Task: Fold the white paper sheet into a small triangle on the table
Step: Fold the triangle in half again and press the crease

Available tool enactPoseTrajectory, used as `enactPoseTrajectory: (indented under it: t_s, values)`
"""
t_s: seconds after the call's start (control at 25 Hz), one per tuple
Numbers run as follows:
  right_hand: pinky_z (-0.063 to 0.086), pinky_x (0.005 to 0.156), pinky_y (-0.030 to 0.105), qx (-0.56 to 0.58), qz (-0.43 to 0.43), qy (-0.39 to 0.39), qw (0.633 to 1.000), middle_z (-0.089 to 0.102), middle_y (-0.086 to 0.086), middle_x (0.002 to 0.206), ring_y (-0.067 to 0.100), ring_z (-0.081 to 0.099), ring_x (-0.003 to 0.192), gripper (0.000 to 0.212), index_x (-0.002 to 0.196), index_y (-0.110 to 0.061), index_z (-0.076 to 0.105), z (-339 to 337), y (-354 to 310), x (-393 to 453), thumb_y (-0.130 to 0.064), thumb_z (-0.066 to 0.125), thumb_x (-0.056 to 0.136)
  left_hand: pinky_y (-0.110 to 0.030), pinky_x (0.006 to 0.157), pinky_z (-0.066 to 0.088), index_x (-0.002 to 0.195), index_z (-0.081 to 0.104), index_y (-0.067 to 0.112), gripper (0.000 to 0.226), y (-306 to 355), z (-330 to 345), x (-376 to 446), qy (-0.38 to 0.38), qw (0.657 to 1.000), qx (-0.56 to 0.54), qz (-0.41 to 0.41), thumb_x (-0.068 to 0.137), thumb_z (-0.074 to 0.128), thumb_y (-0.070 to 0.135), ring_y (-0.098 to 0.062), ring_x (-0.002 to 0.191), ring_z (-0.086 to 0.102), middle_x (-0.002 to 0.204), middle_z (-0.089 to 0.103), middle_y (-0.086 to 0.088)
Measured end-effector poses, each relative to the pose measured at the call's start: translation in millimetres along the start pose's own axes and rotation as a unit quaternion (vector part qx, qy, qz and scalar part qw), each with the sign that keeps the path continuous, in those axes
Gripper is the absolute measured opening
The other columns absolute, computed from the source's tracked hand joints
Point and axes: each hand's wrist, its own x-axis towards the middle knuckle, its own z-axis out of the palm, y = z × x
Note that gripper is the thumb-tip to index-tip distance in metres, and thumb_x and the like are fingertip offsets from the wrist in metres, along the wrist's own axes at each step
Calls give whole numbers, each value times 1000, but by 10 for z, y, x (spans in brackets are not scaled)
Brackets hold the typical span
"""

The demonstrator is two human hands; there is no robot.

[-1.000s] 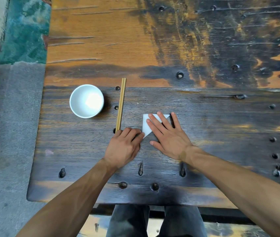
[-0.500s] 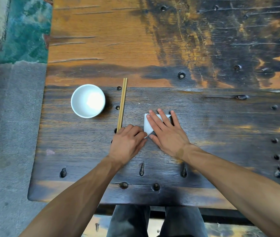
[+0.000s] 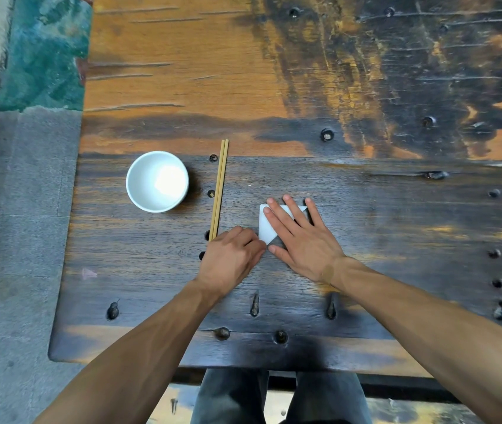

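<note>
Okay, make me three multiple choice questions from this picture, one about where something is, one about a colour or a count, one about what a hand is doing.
1. Where do the chopsticks lie?
A. in the bowl
B. between bowl and paper
C. on the floor

2. What colour is the bowl?
A. white
B. red
C. black

3. How is the right hand?
A. lifted in the air
B. gripping the chopsticks
C. flat on the paper

Answers: B, they lie on the table right of the bowl; A, it is plain white; C, straight fingers press the fold.
</note>
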Motion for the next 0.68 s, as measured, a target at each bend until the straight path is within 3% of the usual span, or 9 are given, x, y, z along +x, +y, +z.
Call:
enactPoseTrajectory:
  t_s: [0.12,0.36,0.52,0.68]
  values:
    - [-4,119,56,-3,-2,-3,1000,-10,-1,164,27,-11,150,74,155,-18,-8,29,13,11,-60,15,99,-36,62,52,94,72,17,16,-16,23,-2,5,1000,2,12,96,59,27,-21,83,60,95,67,1]
    - [-5,119,55,9,-5,-2,1000,-10,-1,164,25,-14,149,75,155,-20,-9,54,30,19,-62,15,98,-39,81,47,105,65,16,22,-23,47,0,-43,997,53,34,95,55,34,-26,113,57,130,60,-6]
    - [-7,119,54,18,-7,-2,1000,-13,0,163,23,-16,149,77,154,-19,-12,33,32,10,-63,18,98,-41,83,46,128,56,15,42,58,18,83,-71,995,64,-15,97,47,42,-25,109,56,129,58,-5]
    - [-8,119,52,20,21,-9,1000,-18,3,162,17,-21,148,78,154,-15,-13,11,136,-48,-62,14,98,-41,82,44,122,58,15,41,98,-9,175,-88,993,75,-27,94,47,43,-25,103,55,124,57,-5]
